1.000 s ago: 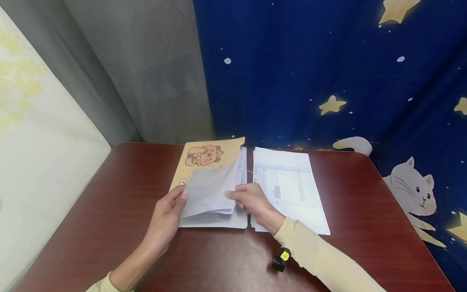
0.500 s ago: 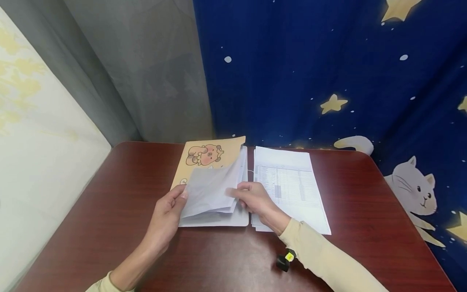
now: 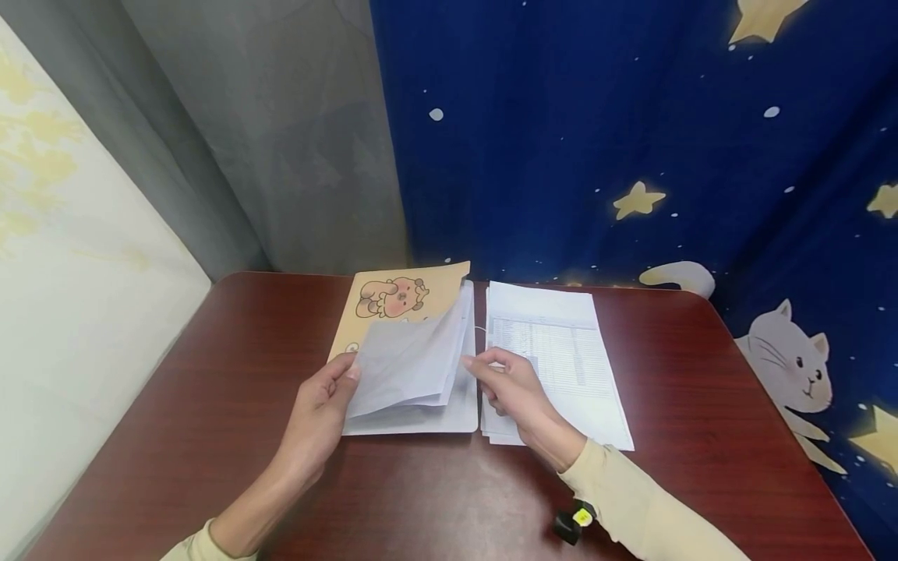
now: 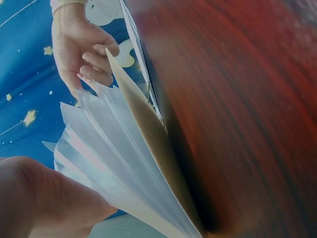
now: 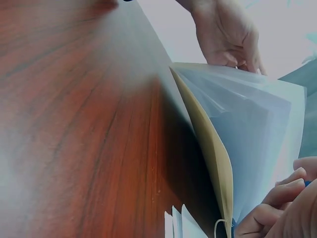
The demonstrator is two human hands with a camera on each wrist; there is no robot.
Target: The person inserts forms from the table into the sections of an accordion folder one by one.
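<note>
A clear-pocket folder [image 3: 403,300] with a peach cover and a cartoon bear lies partly spread on the table. My left hand [image 3: 319,405] pinches its left edge, thumb on top of the translucent sleeves [image 3: 403,362]. Those sleeves fan apart in the left wrist view, above the tan cover [image 4: 143,124]. Beside their right edge is my right hand [image 3: 515,393], fingers loosely curled, the thumb tip close to the sleeve edge. Nothing shows in its grasp. In the right wrist view, its fingers [image 5: 267,213] partly hide the near sleeve corners.
A stack of printed white sheets [image 3: 561,343] lies right of the folder, partly under my right hand. A thin white loop [image 3: 480,329] sticks out between stack and folder. The reddish-brown table [image 3: 435,499] backs onto grey and blue curtains [image 3: 547,156].
My right hand has drawn back to the right, its thumb off the top sleeve. The sleeve's right corner stands free of it. My left hand keeps its hold in the same place.
</note>
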